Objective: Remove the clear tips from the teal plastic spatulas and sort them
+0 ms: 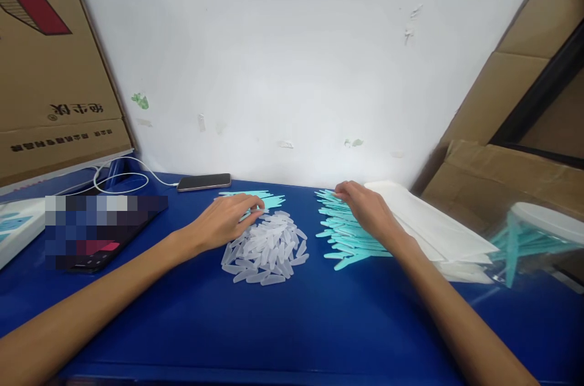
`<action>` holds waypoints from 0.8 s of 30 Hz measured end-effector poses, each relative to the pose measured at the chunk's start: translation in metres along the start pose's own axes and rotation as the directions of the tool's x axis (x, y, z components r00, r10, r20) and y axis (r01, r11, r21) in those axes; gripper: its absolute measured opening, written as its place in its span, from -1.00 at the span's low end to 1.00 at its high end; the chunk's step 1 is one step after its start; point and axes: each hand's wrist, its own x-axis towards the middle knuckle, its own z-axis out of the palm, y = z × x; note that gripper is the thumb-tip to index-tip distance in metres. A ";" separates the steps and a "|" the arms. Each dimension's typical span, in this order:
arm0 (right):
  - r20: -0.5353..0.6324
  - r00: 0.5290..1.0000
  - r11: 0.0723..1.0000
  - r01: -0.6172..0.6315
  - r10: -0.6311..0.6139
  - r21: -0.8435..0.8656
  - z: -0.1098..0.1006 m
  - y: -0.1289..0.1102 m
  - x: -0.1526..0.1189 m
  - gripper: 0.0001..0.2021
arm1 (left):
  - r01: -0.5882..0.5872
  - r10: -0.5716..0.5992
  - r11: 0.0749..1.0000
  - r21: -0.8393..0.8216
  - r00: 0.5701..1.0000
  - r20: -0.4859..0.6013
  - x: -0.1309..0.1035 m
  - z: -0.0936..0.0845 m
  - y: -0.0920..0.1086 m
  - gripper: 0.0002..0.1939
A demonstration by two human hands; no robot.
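Observation:
My left hand [235,217] is closed in a pinch at the back left of a heap of translucent blade caps [269,249], with what looks like one cap between thumb and fingertips. Just behind it lies a small group of teal eyebrow razors [274,199], partly covered by the fingers. On the right, a larger spread of teal eyebrow razors [340,231] lies side by side, handles running under my right hand [365,206]. The right fingers are bent together at the far end of that spread, seemingly on one razor; their tips are partly hidden.
White sheets or bags [433,222] lie beside my right forearm, next to a clear tub [538,240] holding more teal razors. A phone [204,182] with a white cable lies at the back left. Cardboard boxes [59,70] flank the blue table [274,331].

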 end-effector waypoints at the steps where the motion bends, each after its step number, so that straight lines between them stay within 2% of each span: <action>1: 0.013 1.000 1.000 0.002 -0.003 0.026 0.000 -0.002 -0.001 -0.81 | -0.005 0.005 1.000 -0.004 1.000 -0.005 0.000 0.001 0.001 -0.71; 4: 0.061 0.998 0.998 0.032 -0.035 0.051 0.001 -0.007 -0.003 -0.70 | -0.024 0.024 1.000 -0.012 1.000 -0.014 -0.001 0.004 0.002 -0.71; 9: 0.145 0.989 0.996 0.040 -0.028 -0.080 0.004 -0.005 -0.001 -0.88 | -0.056 0.055 0.998 -0.021 0.998 -0.025 -0.002 0.004 0.002 -0.69; 13: 0.209 0.977 0.994 -0.023 0.046 -0.111 0.002 0.000 0.000 -0.85 | -0.050 0.050 0.998 -0.025 0.999 -0.005 -0.002 0.004 0.004 -0.72; 16: 0.195 0.978 0.991 -0.054 0.077 -0.123 -0.002 0.001 0.000 -0.85 | -0.063 0.063 0.997 -0.033 0.998 0.000 -0.002 0.004 0.005 -0.73; 19: 0.170 0.982 0.995 -0.072 0.083 -0.066 -0.006 -0.006 0.000 -0.85 | -0.080 0.079 0.996 -0.046 0.996 -0.027 -0.002 0.006 0.006 -0.72; 24: 0.041 0.999 0.988 0.023 -0.030 0.153 -0.010 -0.037 -0.001 -0.82 | -0.135 0.129 0.988 -0.072 0.988 -0.081 -0.002 0.008 0.010 -0.71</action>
